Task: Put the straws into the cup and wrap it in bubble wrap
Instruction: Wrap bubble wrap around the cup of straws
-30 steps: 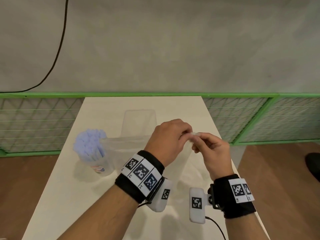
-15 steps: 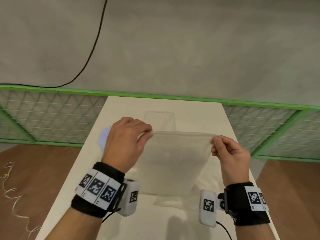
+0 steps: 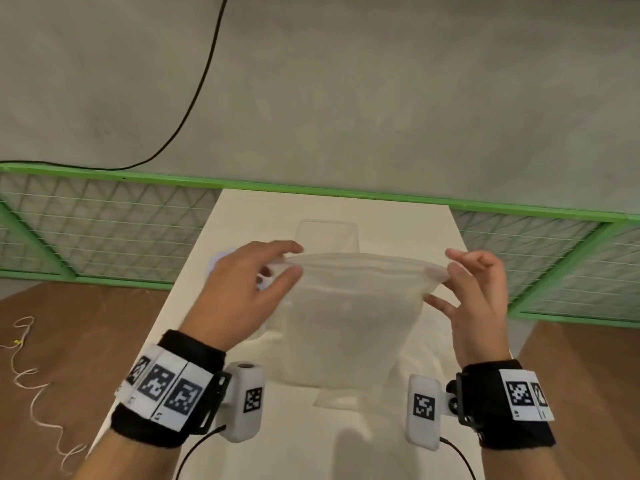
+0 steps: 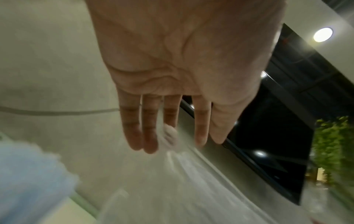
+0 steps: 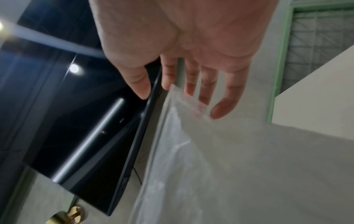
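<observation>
Sheet: bubble wrap [image 3: 349, 320] hung stretched between both hands above the white table [image 3: 242, 216], its lower edge draped onto the tabletop.
Left hand: the left hand [image 3: 242, 289] pinched one top corner between thumb and forefinger; in the wrist view the fingers [image 4: 149, 136] lay nearly straight with a crumpled bit of wrap showing among them.
Right hand: the right hand [image 3: 474, 299] held the opposite top corner at the fingertips, the other fingers loose and spread.
Cup: mostly hidden behind the left hand; only a pale blue patch of the straws [image 3: 221, 258] peeked out at the table's left side, so the straws appeared to be already in the cup.
Step, as I judged it: opening the sheet flat before bringing it round the cup.
Doing it well: keep both corners level and taut, lay the sheet flat just beside the cup, then set the cup near one edge and roll.
Risk: the fingertip hold looked light, so a corner could slip.
Background: a clear container [image 3: 327, 233] stood farther back on the table.
</observation>
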A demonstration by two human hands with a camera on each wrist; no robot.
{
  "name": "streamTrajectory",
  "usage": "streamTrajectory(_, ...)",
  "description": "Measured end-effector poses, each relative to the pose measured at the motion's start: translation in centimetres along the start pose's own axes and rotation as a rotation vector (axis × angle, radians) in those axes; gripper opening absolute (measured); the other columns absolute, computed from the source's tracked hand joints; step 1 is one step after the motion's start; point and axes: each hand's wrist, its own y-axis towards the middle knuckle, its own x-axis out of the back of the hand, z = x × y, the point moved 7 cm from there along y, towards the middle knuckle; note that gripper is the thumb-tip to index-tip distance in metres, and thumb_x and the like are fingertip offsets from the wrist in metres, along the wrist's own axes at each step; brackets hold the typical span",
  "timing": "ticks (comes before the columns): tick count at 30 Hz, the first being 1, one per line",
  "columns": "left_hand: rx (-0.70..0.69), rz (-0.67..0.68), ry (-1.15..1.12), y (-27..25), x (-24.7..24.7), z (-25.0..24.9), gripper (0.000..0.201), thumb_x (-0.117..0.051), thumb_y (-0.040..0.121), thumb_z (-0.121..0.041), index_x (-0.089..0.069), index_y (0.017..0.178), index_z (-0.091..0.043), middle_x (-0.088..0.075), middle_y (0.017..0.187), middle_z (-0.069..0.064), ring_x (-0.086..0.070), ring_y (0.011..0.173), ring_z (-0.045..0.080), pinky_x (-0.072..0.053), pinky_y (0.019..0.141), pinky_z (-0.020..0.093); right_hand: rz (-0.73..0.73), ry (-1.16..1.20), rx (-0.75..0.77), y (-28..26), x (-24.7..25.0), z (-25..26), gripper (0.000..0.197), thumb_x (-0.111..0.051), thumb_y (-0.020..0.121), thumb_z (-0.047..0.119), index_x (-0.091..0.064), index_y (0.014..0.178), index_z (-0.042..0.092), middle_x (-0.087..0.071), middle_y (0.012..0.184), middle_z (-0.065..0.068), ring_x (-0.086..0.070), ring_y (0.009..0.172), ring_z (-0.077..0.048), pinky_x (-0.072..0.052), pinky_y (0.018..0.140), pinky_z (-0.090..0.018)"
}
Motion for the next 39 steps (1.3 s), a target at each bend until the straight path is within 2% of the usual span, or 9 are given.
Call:
streamTrajectory(6, 0.171, 0.145, 0.199, 1.3, -3.8, -0.2, 0.044, -0.046, 0.1, -0.043, -0.075, 0.077, -0.019, -0.053, 0.068, -0.005, -0.053, 0.062, 0.01, -0.03, 0.052, 0.018, 0.209, -0.691, 0.201, -0.7, -4.4, 2.6, 0.025, -0.065, 0.09, 0.035, -0.075, 0.068, 0.026, -0.055, 0.109, 0.008, -0.059, 0.087, 0.001, -0.04, 0.072, -0.011)
streamTrajectory(9, 0.194, 0.273, 0.305, 1.3, -4.8, 0.0, 0.019, -0.055, 0.092, -0.021, -0.071, 0.101, -0.024, -0.047, 0.095, -0.002, -0.049, 0.077, 0.014, -0.032, 0.062, 0.022, 0.281, -1.044, 0.239, -1.0, -5.3, 2.1, 0.02, -0.073, 0.083, 0.033, -0.077, 0.065, 0.025, -0.054, 0.105, 0.01, -0.053, 0.074, 0.003, -0.034, 0.064, -0.017)
streamTrajectory(15, 0.266, 0.463, 0.149, 0.3, -6.4, 0.4, 0.06, -0.045, 0.084, -0.005, -0.049, 0.14, -0.028, -0.043, 0.137, 0.001, -0.047, 0.125, 0.021, -0.04, 0.098, 0.025, 0.502, -1.191, 0.071, -2.2, -5.6, 0.3, 0.023, -0.078, 0.072, 0.023, -0.073, 0.092, 0.032, -0.044, 0.101, 0.007, -0.049, 0.082, -0.005, -0.035, 0.065, -0.01)
streamTrajectory(17, 0.299, 0.479, -0.001, 0.2, -7.0, 0.4, 0.065, -0.045, 0.084, -0.003, -0.045, 0.143, -0.029, -0.05, 0.142, 0.001, -0.054, 0.12, 0.017, -0.045, 0.093, 0.024, 0.551, -1.189, -0.013, -2.6, -5.9, 0.0, 0.019, -0.072, 0.078, 0.027, -0.072, 0.095, 0.035, -0.045, 0.099, 0.01, -0.05, 0.085, -0.004, -0.037, 0.067, -0.01)
streamTrajectory(21, 0.265, 0.359, -0.194, 0.6, -7.4, 0.4, 0.034, -0.052, 0.091, -0.01, -0.072, 0.105, -0.034, -0.072, 0.108, 0.003, -0.071, 0.082, 0.019, -0.05, 0.067, 0.02, 0.458, -1.331, -0.015, -2.0, -5.8, 0.0, 0.041, -0.06, 0.088, 0.041, -0.073, 0.061, 0.013, -0.064, 0.071, 0.002, -0.061, 0.066, -0.014, -0.045, 0.057, -0.022)
streamTrajectory(24, 0.245, 0.355, -0.046, 0.7, -7.3, 1.3, 0.042, -0.046, 0.088, 0.002, -0.072, 0.093, -0.031, -0.066, 0.104, 0.003, -0.067, 0.083, 0.02, -0.046, 0.061, 0.022, 0.403, -1.494, 0.078, -1.7, -5.3, 0.7, 0.021, -0.068, 0.082, 0.034, -0.072, 0.072, 0.016, -0.063, 0.085, 0.001, -0.061, 0.074, -0.018, -0.041, 0.056, -0.026)
streamTrajectory(25, 0.237, 0.371, 0.023, 0.7, -7.3, 1.5, 0.048, -0.045, 0.085, 0.005, -0.071, 0.105, -0.031, -0.063, 0.111, 0.003, -0.063, 0.093, 0.017, -0.045, 0.068, 0.021, 0.428, -1.491, 0.08, -1.8, -5.1, 0.8, 0.008, -0.07, 0.08, 0.026, -0.074, 0.085, 0.021, -0.059, 0.095, 0.004, -0.06, 0.082, -0.017, -0.038, 0.061, -0.024)
streamTrajectory(30, 0.205, 0.578, 0.063, -0.2, -8.6, 1.9, 0.081, -0.043, 0.082, 0.007, -0.032, 0.15, -0.035, -0.049, 0.14, -0.001, -0.053, 0.123, 0.021, -0.049, 0.098, 0.032, 0.71, -1.296, -0.094, -2.4, -5.1, -0.5, 0.075, -0.058, 0.074, 0.004, -0.046, 0.142, 0.032, -0.053, 0.133, 0.004, -0.059, 0.104, -0.014, -0.044, 0.079, -0.015)
streamTrajectory(39, 0.325, 0.565, -0.363, -0.6, -10.6, 4.2, 0.047, -0.062, 0.088, -0.017, -0.056, 0.129, -0.039, -0.07, 0.092, 0.0, -0.07, 0.089, 0.02, -0.052, 0.081, 0.044, 0.696, -0.827, -0.496, -1.7, -4.7, -5.2, 0.057, -0.055, 0.068, 0.03, -0.063, 0.124, 0.034, -0.07, 0.11, 0.009, -0.059, 0.1, -0.006, -0.045, 0.099, -0.029)
